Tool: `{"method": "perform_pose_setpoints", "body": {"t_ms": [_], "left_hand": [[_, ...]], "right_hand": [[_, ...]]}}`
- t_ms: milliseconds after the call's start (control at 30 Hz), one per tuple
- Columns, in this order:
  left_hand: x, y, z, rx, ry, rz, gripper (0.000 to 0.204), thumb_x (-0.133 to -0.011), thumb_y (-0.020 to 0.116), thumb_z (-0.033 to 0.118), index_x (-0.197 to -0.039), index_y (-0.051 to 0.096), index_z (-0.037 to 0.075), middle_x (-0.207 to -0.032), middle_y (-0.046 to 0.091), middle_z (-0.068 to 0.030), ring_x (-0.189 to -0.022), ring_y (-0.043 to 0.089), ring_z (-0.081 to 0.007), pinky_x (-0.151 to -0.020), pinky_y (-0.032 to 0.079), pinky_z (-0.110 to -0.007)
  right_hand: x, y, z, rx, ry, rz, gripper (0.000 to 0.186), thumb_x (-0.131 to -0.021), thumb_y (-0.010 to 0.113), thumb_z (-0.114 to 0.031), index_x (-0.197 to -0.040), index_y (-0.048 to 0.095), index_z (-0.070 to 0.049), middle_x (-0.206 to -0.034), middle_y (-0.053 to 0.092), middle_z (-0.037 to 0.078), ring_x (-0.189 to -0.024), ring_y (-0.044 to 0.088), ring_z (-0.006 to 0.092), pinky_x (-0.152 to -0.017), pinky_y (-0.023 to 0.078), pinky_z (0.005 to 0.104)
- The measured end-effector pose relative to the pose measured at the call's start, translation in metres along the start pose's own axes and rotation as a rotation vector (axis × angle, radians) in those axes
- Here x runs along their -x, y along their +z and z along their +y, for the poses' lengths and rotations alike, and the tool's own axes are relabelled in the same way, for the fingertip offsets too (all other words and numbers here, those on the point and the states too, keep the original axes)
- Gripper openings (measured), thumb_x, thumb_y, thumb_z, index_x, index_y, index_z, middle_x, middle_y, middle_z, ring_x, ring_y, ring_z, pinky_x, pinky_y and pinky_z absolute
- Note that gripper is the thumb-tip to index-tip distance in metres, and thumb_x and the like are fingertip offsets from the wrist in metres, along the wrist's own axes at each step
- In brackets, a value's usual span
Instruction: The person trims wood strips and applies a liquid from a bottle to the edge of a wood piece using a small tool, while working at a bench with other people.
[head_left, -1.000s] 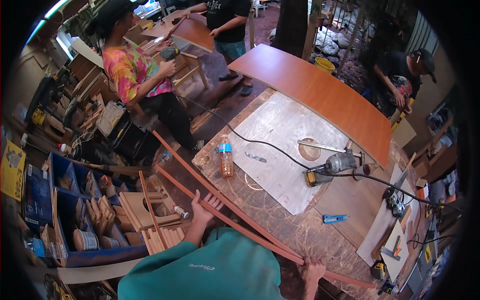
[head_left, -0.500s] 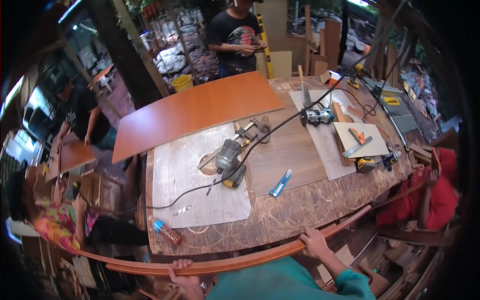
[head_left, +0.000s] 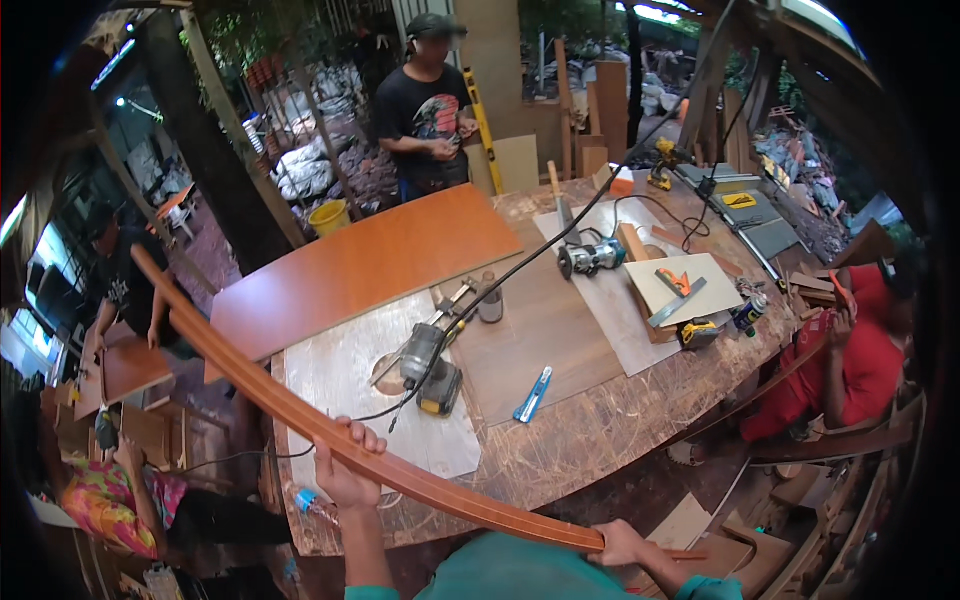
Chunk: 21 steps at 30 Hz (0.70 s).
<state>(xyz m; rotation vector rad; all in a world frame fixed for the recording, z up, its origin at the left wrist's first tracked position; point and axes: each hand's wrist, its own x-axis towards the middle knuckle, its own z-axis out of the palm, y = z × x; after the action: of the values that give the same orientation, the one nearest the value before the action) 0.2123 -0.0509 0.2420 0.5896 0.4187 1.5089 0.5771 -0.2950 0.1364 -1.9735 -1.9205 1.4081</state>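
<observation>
Long reddish-brown wooden strips [head_left: 480, 508], which look like two laid together, slant across the near side of the worktable [head_left: 600, 440]. Their far left end is raised toward the orange-brown panel, and the near end is low at the right. My left hand [head_left: 347, 468] is closed around their middle from below, above the table's front left part. Near the right end, my right hand [head_left: 622, 545] grips the strips in front of the table edge. A small bottle with a blue cap [head_left: 318, 507] lies beside my left forearm, partly hidden.
On the table are a cordless drill [head_left: 428, 370], a blue utility knife [head_left: 533, 395], an orange-brown panel [head_left: 370, 265], a trim router [head_left: 592, 257] and a black cable [head_left: 540, 255]. People stand at the back [head_left: 425, 120] and left [head_left: 115, 500]; one in red [head_left: 860, 350] sits right.
The strips have swung from lying along the table's front edge to a slant, left end raised and forward. My left hand has risen over the table; my right hand has moved lower.
</observation>
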Motion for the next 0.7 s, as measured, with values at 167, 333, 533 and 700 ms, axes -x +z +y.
{"method": "perform_pose_setpoints", "body": {"t_ms": [167, 333, 533, 700], "left_hand": [[-0.051, 0.031, -0.005, -0.001, -0.122, -0.339, 0.068, -0.097, 0.036, 0.058, -0.134, 0.043, 0.002, -0.101, 0.054, -0.0132, -0.09, 0.053, -0.0253, -0.085, 0.045, -0.043], [-0.109, 0.024, -0.035, -0.25, -0.263, -0.187, 0.047, -0.096, 0.055, 0.037, -0.122, 0.048, -0.003, -0.095, 0.061, -0.0143, -0.086, 0.061, -0.0252, -0.08, 0.053, -0.04], [-0.151, 0.002, -0.082, -0.422, -0.45, -0.056, 0.033, -0.093, 0.063, 0.034, -0.102, 0.058, 0.003, -0.083, 0.064, -0.0104, -0.075, 0.066, -0.0245, -0.071, 0.057, -0.038], [-0.148, 0.016, -0.083, -0.507, -0.473, -0.083, 0.035, -0.092, 0.064, 0.035, -0.103, 0.057, 0.002, -0.087, 0.065, -0.0126, -0.077, 0.068, -0.0252, -0.072, 0.058, -0.038]], "right_hand": [[0.012, 0.011, -0.025, -0.327, -0.009, 0.106, 0.041, -0.066, 0.073, -0.022, -0.101, 0.067, 0.0, -0.083, 0.068, 0.022, -0.079, 0.069, 0.0299, -0.076, 0.052, 0.038], [0.02, 0.02, -0.05, -0.722, -0.026, -0.031, 0.019, -0.081, 0.07, -0.015, -0.09, 0.064, 0.0, -0.063, 0.055, 0.001, -0.055, 0.052, 0.0137, -0.055, 0.043, 0.0303], [0.035, 0.018, -0.091, -1.057, 0.26, -0.243, 0.016, -0.09, 0.061, -0.018, -0.088, 0.06, -0.002, -0.056, 0.046, -0.003, -0.048, 0.042, 0.0075, -0.048, 0.032, 0.0253], [0.039, 0.037, -0.101, -1.104, 0.318, -0.207, 0.013, -0.09, 0.061, -0.016, -0.089, 0.061, -0.003, -0.055, 0.046, -0.004, -0.047, 0.042, 0.0074, -0.046, 0.031, 0.0255]]}}
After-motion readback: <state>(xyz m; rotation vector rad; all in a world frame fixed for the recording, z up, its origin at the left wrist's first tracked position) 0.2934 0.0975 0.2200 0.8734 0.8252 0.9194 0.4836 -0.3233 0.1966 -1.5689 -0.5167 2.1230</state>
